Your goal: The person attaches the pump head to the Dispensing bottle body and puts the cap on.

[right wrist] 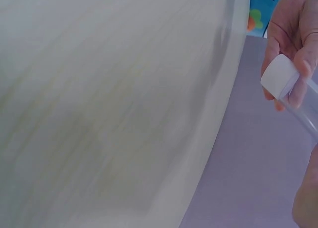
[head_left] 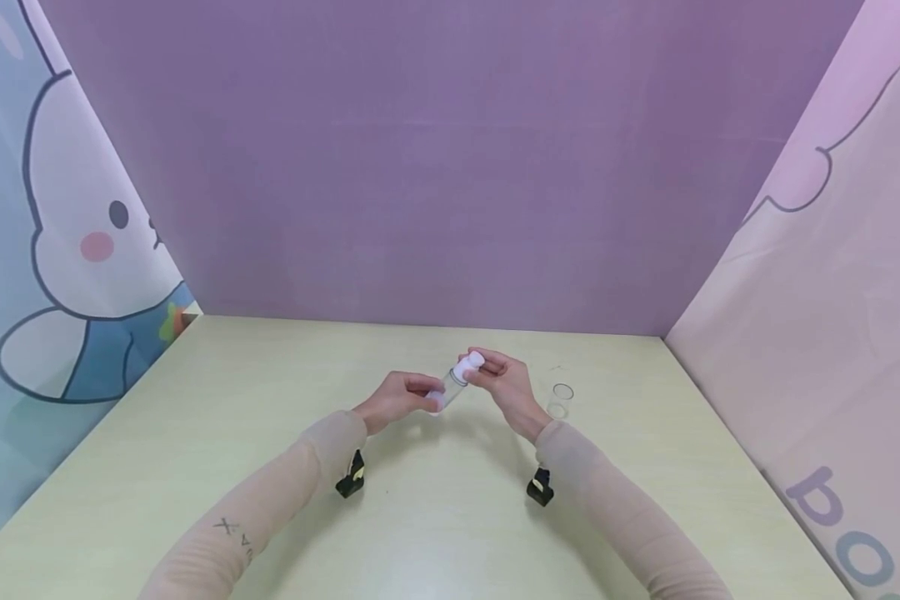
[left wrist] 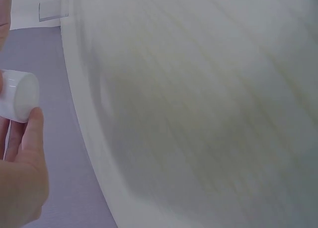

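A small clear bottle (head_left: 452, 386) with a white top (head_left: 468, 365) and a white base (head_left: 437, 400) is held tilted above the table, its top toward the upper right. My left hand (head_left: 399, 400) grips the base between thumb and fingers. Around the white top, my right hand (head_left: 506, 385) has its thumb and fingers curled. The base (left wrist: 25, 96) shows its round end in the left wrist view, with the left hand (left wrist: 22, 181) below it. Over in the right wrist view, the left hand (right wrist: 298, 34) pinches the white base (right wrist: 279, 77), while the right hand (right wrist: 307, 193) is partly cut off.
A small clear cylinder (head_left: 558, 402) with a dark rim stands on the pale table (head_left: 450, 517), just right of my right hand. Behind the table rises a purple panel (head_left: 435, 183). Printed walls flank both sides, and a black wrist device (head_left: 541, 487) hangs below the right sleeve.
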Demonstrator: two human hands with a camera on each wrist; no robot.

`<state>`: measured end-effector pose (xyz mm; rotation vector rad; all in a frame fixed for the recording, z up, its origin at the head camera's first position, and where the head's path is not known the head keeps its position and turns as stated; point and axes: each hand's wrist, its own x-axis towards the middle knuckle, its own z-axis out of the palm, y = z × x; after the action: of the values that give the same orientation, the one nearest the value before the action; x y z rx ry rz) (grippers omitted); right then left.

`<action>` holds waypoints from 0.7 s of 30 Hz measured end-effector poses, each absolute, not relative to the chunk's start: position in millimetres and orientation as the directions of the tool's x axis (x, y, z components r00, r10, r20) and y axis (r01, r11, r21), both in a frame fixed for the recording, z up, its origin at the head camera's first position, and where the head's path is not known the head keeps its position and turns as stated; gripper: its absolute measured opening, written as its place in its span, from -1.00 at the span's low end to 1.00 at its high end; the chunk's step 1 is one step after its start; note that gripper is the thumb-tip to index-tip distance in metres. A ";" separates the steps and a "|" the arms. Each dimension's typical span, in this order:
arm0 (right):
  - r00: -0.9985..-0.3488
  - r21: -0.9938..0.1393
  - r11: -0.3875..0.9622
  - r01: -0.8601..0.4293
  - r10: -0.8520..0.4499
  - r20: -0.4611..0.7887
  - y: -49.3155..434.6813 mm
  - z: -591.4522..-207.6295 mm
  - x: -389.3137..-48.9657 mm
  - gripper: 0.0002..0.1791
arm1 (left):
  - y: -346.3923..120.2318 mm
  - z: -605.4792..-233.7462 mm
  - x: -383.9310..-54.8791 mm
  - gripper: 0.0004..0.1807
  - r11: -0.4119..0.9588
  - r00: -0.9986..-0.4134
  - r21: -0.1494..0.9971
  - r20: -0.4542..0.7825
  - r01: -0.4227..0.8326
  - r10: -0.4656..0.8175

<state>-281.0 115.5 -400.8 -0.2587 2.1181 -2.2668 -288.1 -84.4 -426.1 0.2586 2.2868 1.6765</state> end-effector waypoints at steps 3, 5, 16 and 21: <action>-0.990 -0.993 -0.073 -0.088 -0.100 0.096 113.2 -400.8 -281.1 -0.53 | -84.5 -425.2 -287.0 -0.58 0.312 -0.945 0.950 -0.118 -0.018 0.305; -0.993 -0.994 -0.072 -0.083 -0.076 0.089 111.8 -400.9 -280.8 -0.55 | -84.6 -424.7 -286.4 -0.57 0.316 -0.947 0.949 -0.113 -0.013 0.300; -0.997 -0.995 -0.064 -0.071 0.018 0.070 104.9 -403.6 -279.1 -0.56 | -83.4 -427.3 -284.1 -0.58 0.274 -0.958 0.962 -0.097 -0.020 0.269; -0.997 -0.996 -0.055 -0.063 0.045 0.061 102.6 -403.3 -278.7 -0.55 | -82.1 -429.1 -284.8 -0.57 0.255 -0.962 0.967 -0.085 -0.016 0.260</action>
<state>-278.7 102.6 -403.3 -0.0208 2.2089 -2.3378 -284.8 -82.1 -429.1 0.2273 2.2987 1.7750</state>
